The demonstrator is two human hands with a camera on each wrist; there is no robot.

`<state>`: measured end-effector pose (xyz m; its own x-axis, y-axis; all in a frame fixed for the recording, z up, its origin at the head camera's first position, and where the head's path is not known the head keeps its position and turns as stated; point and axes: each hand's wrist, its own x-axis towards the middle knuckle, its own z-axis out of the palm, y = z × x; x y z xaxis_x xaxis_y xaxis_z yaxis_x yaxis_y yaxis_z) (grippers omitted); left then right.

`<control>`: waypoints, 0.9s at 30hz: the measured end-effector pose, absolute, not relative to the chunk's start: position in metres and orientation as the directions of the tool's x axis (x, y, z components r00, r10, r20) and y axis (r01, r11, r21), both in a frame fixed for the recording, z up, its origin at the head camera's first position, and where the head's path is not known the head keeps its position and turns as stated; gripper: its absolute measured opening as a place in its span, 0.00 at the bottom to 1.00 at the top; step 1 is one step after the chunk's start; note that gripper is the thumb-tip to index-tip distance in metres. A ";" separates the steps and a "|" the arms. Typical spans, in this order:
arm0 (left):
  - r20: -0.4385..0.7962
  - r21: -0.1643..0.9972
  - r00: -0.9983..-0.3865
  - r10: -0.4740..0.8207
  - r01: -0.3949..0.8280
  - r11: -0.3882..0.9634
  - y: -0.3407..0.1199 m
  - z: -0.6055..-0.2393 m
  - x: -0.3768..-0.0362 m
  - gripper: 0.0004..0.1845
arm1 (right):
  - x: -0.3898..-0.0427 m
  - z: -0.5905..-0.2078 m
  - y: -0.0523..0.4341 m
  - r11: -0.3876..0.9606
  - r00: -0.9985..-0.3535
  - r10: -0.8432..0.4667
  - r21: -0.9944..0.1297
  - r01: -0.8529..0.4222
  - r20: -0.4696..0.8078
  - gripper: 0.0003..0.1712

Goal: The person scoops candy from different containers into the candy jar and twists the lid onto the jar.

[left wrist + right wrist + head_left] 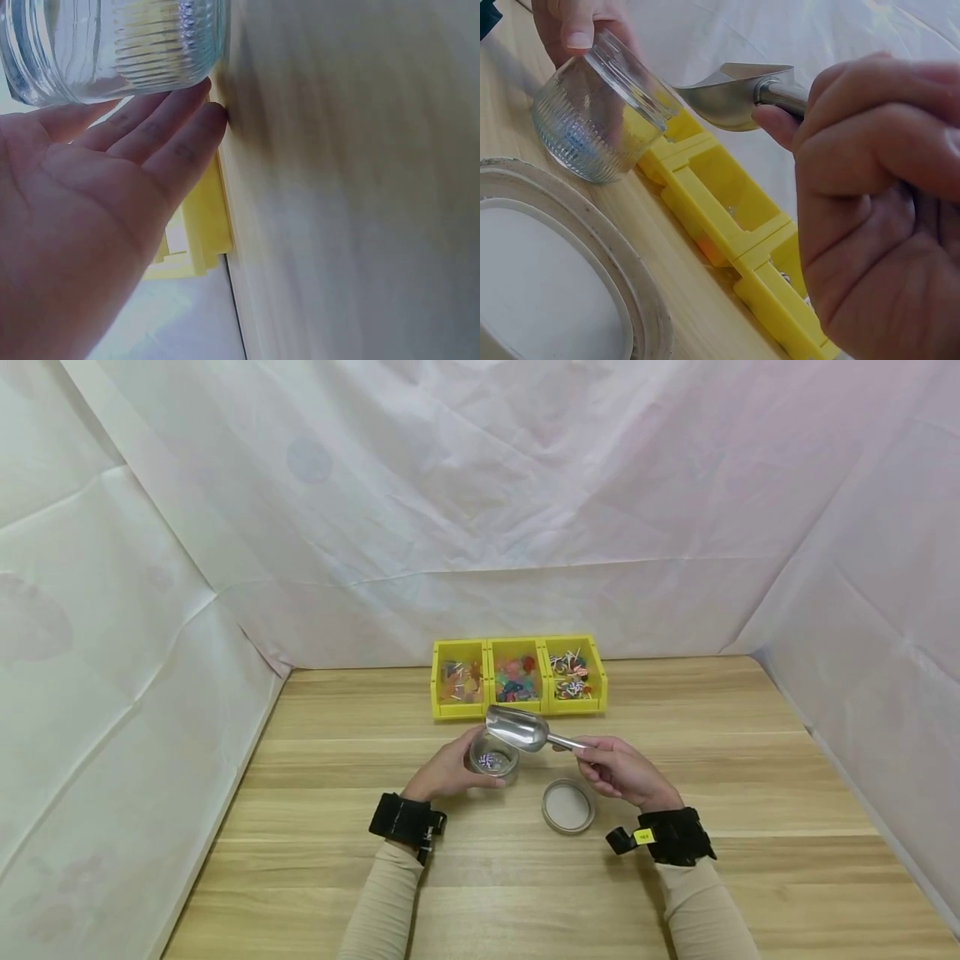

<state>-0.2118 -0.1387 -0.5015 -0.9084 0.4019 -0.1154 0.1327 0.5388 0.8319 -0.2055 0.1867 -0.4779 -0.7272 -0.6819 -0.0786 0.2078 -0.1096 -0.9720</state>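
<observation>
The glass jar (493,758) sat on the wooden table (750,793), just in front of the yellow bins (517,678). The left hand (450,772) cupped its side, fingers and thumb wrapped round it, seemingly to steady it. The right hand (622,770) had its fingers closed round the handle of the metal scoop (517,728), whose bowl hung over the jar's mouth. A striped sweet (486,761) lay inside the jar. The lid (567,806) rested just right of the jar, likely set there out of the way.
</observation>
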 end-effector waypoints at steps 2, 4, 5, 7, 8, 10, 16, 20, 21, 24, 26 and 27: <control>-0.117 0.832 -0.912 0.393 0.126 0.540 -0.140 -0.500 -0.211 0.56 | -0.205 -0.478 0.185 -0.108 -0.730 -0.680 -0.973 0.204 -0.077 0.23; -0.114 0.830 -0.915 0.386 0.126 0.543 -0.142 -0.499 -0.211 0.56 | -0.205 -0.478 0.183 -0.109 -0.732 -0.677 -0.974 0.201 -0.075 0.24; -0.112 0.830 -0.916 0.385 0.127 0.543 -0.143 -0.499 -0.211 0.56 | -0.205 -0.478 0.183 -0.109 -0.733 -0.676 -0.974 0.199 -0.074 0.24; -0.108 0.829 -0.918 0.383 0.129 0.544 -0.145 -0.498 -0.210 0.55 | -0.205 -0.477 0.182 -0.110 -0.736 -0.673 -0.974 0.199 -0.075 0.26; -0.106 0.829 -0.918 0.382 0.130 0.544 -0.145 -0.498 -0.210 0.55 | -0.205 -0.477 0.181 -0.110 -0.739 -0.670 -0.974 0.200 -0.077 0.26; -0.102 0.830 -0.917 0.386 0.136 0.542 -0.147 -0.497 -0.209 0.54 | -0.205 -0.477 0.181 -0.112 -0.743 -0.665 -0.973 0.202 -0.078 0.28; -0.111 0.823 -0.918 0.382 0.131 0.552 -0.149 -0.496 -0.208 0.52 | -0.207 -0.476 0.176 -0.117 -0.755 -0.650 -0.969 0.216 -0.090 0.28; -0.116 0.830 -0.917 0.381 0.122 0.545 -0.150 -0.494 -0.208 0.52 | -0.210 -0.476 0.171 -0.115 -0.762 -0.640 -0.969 0.219 -0.096 0.27; -0.112 0.833 -0.917 0.383 0.123 0.539 -0.150 -0.494 -0.208 0.51 | -0.211 -0.476 0.170 -0.115 -0.765 -0.637 -0.969 0.220 -0.098 0.27; -0.098 0.839 -0.914 0.392 0.136 0.527 -0.150 -0.492 -0.209 0.49 | -0.213 -0.476 0.166 -0.123 -0.774 -0.626 -0.967 0.222 -0.098 0.27; -0.074 0.842 -0.912 0.403 0.159 0.515 -0.149 -0.490 -0.210 0.46 | -0.215 -0.475 0.162 -0.134 -0.783 -0.615 -0.967 0.216 -0.090 0.27; -0.065 0.844 -0.912 0.405 0.166 0.510 -0.149 -0.489 -0.210 0.44 | -0.216 -0.474 0.159 -0.144 -0.788 -0.611 -0.967 0.212 -0.082 0.26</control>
<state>-0.2102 -0.1489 -0.4894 -0.9121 0.4048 -0.0652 0.1661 0.5100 0.8440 -0.2155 0.1594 -0.4743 -0.7877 -0.6106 -0.0820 0.2120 -0.1436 -0.9667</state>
